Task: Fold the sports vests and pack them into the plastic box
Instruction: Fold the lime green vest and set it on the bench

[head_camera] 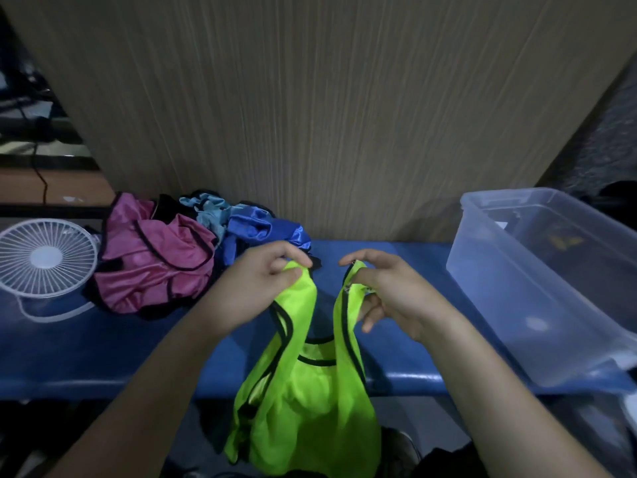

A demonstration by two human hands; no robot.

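Vest [310,391] hangs, each shoulder strap pinched in fingers of left hand [255,288] and right hand [389,294].

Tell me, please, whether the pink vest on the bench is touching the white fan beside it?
Cannot tell. In the head view the pink vest bunches right up against the white fan, their edges meeting in the picture, but one angle cannot separate contact from overlap.

neon-green vest [310,391], black trim | pink vest [151,263] | blue table [103,346]

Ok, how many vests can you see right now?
4 at least: green vest held in both hands, pink vest, light blue vest and royal blue vest piled at the wall; more may be hidden underneath.
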